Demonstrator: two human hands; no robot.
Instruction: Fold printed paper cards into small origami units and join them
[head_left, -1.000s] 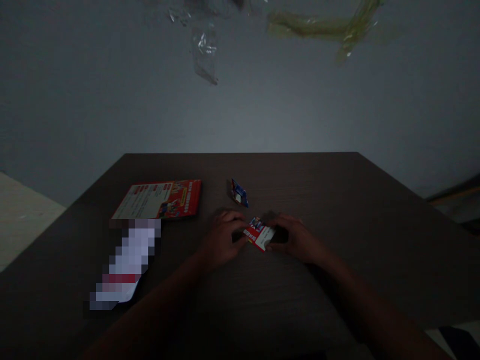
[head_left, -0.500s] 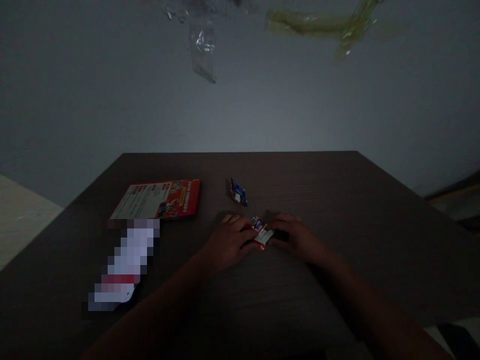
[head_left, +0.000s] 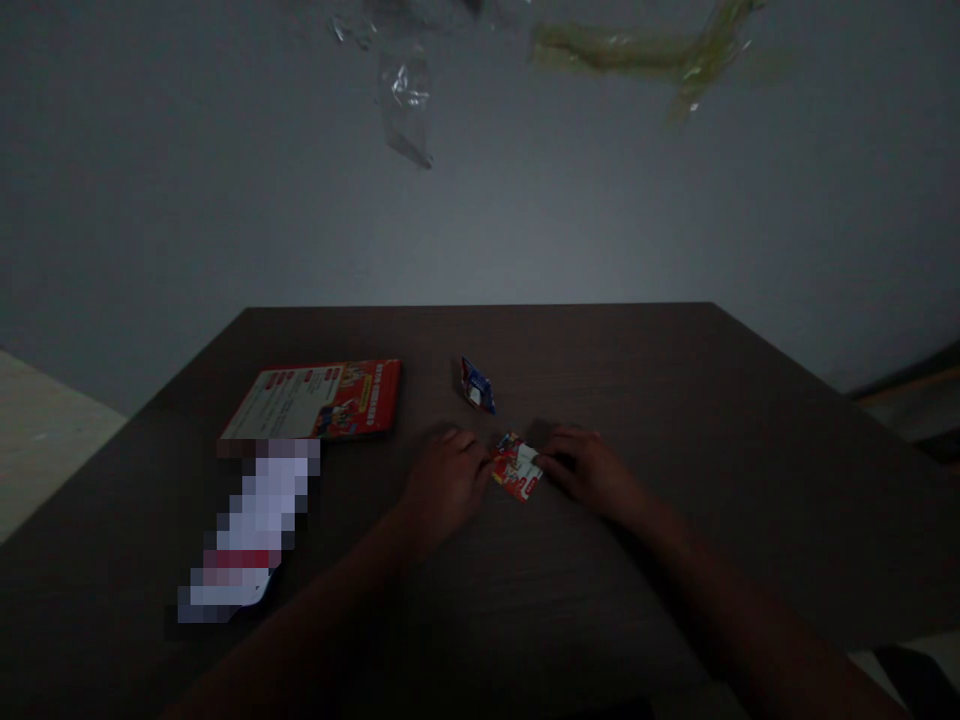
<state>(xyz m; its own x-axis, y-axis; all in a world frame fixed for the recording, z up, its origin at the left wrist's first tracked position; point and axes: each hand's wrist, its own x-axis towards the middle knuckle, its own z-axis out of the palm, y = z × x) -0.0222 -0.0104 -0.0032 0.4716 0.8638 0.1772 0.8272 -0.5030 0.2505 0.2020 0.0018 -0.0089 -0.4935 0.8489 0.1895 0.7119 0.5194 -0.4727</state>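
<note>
A small red and white printed paper (head_left: 517, 472) with creases lies low over the table between my hands. My left hand (head_left: 448, 484) is closed at its left edge, thumb and fingertips together on the paper. From the other side my right hand (head_left: 592, 470) pinches the right edge near a pale part. Just beyond them, a small folded blue printed paper piece (head_left: 477, 386) stands tilted on the table. The dim light hides the fine print.
On the dark wooden table (head_left: 600, 370), a flat red and white printed package (head_left: 364, 400) lies at the left. Nearer me is a blurred-out pale, phone-shaped object (head_left: 262, 520). Behind the table rises a grey wall (head_left: 570, 200) with yellowed tape (head_left: 630, 50) and a clear plastic pouch (head_left: 405, 100).
My left fingers have drawn back to the left, off the paper's middle. More of its red and white printed face shows now. The other things have stayed in place.
</note>
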